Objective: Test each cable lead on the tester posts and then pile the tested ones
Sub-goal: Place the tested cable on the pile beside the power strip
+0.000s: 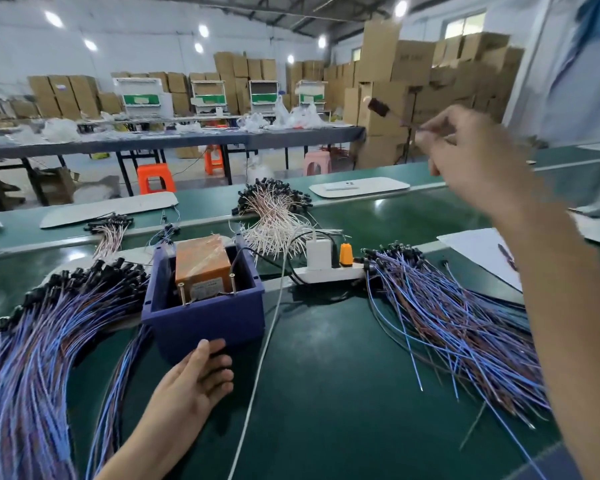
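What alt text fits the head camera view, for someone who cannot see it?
The right hand pinches one cable lead, raised in the air, while the left hand touches a blue bin holding the orange tester. Heaps of blue leads lie either side on the green table.

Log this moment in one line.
left hand: touching box | right hand: raised, pinching lead | posts: no lead
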`<action>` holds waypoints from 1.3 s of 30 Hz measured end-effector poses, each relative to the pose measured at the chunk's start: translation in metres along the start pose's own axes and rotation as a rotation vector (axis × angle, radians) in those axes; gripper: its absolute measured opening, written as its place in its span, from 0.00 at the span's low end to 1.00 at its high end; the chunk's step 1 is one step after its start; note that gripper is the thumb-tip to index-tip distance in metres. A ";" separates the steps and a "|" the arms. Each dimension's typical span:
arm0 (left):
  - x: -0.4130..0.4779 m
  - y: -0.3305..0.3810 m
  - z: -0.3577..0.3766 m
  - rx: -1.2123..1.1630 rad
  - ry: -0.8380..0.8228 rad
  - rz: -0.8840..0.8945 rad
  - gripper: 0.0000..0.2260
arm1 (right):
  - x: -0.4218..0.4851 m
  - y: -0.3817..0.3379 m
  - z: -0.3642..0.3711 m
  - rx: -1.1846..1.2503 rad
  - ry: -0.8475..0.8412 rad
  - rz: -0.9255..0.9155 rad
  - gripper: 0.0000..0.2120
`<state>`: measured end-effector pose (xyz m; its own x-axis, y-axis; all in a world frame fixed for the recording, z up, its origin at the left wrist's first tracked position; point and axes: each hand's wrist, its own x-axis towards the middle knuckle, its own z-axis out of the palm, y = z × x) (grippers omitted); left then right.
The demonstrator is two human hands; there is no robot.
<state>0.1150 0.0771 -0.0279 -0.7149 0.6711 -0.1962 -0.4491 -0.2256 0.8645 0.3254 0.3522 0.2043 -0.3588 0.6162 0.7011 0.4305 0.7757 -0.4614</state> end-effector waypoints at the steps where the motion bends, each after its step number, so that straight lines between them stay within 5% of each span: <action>1: 0.000 -0.001 0.000 0.002 -0.001 0.001 0.15 | -0.003 0.009 0.011 -0.076 -0.010 0.013 0.04; 10: 0.003 -0.003 -0.008 -0.018 0.008 0.027 0.15 | -0.105 0.118 0.140 -0.498 -0.330 0.331 0.15; 15: 0.008 -0.004 -0.010 -0.029 0.030 0.007 0.16 | -0.099 0.121 0.147 -0.456 -0.216 0.359 0.13; 17: 0.010 -0.004 -0.010 -0.032 0.034 -0.004 0.16 | -0.086 0.117 0.138 -0.346 -0.098 0.413 0.12; 21: 0.013 -0.003 -0.012 -0.042 0.041 -0.018 0.17 | -0.043 0.112 0.115 0.436 0.008 0.731 0.08; 23: 0.015 -0.004 -0.013 -0.045 0.051 -0.024 0.17 | -0.022 0.113 0.097 0.623 0.030 0.846 0.06; 31: 0.021 -0.007 -0.016 -0.023 0.037 -0.043 0.22 | 0.018 0.087 0.014 -0.273 0.085 0.489 0.18; 36: 0.019 -0.008 -0.012 -0.028 0.052 -0.040 0.19 | -0.016 0.090 0.049 -0.344 0.091 0.386 0.16; 39: 0.016 -0.007 -0.010 -0.040 0.064 -0.034 0.17 | -0.051 0.108 0.094 -0.362 -0.097 0.441 0.16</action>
<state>0.1011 0.0823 -0.0420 -0.7308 0.6330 -0.2556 -0.4940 -0.2319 0.8380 0.3119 0.4176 0.0675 -0.1480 0.8937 0.4235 0.8062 0.3571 -0.4718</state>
